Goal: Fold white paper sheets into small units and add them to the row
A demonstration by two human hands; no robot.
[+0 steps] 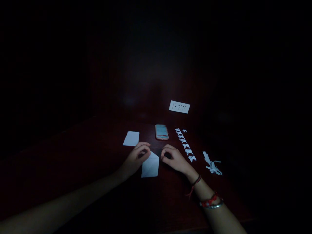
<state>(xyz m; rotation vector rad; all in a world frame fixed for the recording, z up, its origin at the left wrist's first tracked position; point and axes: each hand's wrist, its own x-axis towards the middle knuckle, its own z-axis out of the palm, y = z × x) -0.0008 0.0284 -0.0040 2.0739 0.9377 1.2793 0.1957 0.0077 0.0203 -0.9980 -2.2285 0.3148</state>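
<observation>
Lying flat near the middle of the dark table [97,169]: a white paper sheet [150,166], partly folded, its far edge rising to a point. Resting slightly askew, touching the left hand [136,158] at its far-left edge, sitting just beside the right hand [173,159].

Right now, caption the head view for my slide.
Left hand and right hand at a folded white paper on a dark table, beside a phone and a row of small folded pieces.
</observation>
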